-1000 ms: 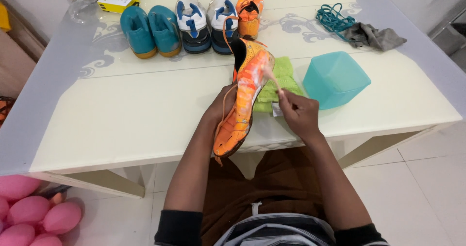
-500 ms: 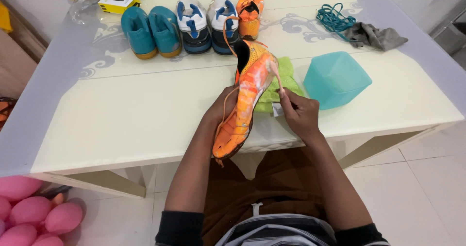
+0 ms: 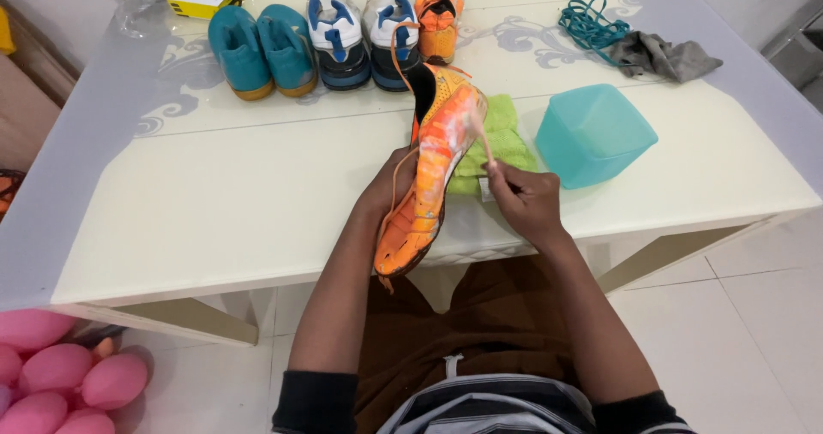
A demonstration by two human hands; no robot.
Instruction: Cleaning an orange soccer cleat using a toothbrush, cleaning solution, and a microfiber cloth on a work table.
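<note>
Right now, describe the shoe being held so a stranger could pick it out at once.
Start at the cream table and go to its near edge, where the left hand grips an orange shoe. Unlike the shoes lined up at the far side, it is lifted, streaked white, and touched by a small brush in the right hand.

A home room is indicated: a cream table with grey scroll ornament (image 3: 214,194) is set on a white tiled floor (image 3: 754,331), pairs of worn sports shoes (image 3: 330,31) are lined up on it (household items), pink balloons (image 3: 60,383) beside.
</note>
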